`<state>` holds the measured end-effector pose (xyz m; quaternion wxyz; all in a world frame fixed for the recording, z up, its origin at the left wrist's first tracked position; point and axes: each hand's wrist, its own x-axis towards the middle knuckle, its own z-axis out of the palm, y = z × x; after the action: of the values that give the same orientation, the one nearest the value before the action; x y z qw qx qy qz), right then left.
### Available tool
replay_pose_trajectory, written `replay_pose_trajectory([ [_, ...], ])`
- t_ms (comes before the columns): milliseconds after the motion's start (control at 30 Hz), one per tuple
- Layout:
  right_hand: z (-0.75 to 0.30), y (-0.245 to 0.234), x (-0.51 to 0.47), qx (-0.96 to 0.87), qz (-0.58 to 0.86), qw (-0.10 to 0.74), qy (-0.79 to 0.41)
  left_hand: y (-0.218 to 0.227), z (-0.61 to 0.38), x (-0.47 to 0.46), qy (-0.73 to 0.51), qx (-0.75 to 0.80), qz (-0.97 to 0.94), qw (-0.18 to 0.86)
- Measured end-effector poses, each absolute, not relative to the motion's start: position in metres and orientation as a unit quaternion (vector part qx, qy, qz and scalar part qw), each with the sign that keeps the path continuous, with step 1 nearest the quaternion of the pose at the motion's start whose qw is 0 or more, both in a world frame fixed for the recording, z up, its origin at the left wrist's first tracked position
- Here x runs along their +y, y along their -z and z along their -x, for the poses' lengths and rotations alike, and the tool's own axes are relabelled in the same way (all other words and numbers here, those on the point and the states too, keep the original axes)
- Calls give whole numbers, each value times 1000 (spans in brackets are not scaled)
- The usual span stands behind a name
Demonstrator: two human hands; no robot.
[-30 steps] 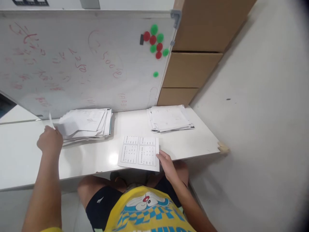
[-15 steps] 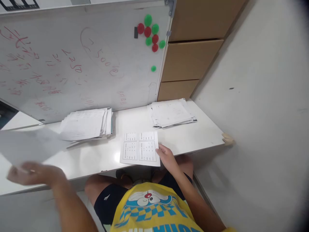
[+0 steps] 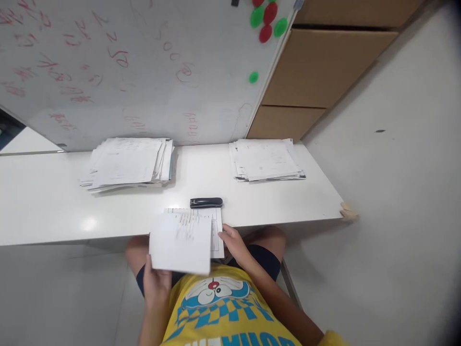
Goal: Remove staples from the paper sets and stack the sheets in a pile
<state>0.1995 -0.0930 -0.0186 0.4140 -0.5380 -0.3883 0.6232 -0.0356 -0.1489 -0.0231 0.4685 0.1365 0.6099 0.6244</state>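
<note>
My left hand (image 3: 157,283) grips the lower left edge of a mostly white sheet of paper (image 3: 180,252) with some print near its top. That sheet overlaps a second sheet, printed with boxed text (image 3: 216,235), whose right edge my right hand (image 3: 233,242) pinches. Most of the printed sheet is hidden beneath the white one. Just past the papers' far edge, a black stapler (image 3: 206,203) lies on the white desk (image 3: 252,206).
On the desk stand a left paper stack (image 3: 126,163) and a right paper stack (image 3: 268,160). Behind them rises a whiteboard (image 3: 144,96) with red writing and round magnets (image 3: 265,33). Cardboard boxes (image 3: 295,67) stand beside it, near the right wall (image 3: 403,192).
My left hand has swung in from the far left, bringing the white sheet over the printed one. The printed sheet has shifted slightly left and nearer me, and the stapler now shows.
</note>
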Motion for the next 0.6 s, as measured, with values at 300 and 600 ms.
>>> replay_pose_trajectory([
  [300,-188,27,-92,-437,506,443,-597,40,49,-156,-491,734,-280,377],
  [600,-219,-39,-107,-644,461,463,-397,4,51,-120,-546,613,-401,406],
])
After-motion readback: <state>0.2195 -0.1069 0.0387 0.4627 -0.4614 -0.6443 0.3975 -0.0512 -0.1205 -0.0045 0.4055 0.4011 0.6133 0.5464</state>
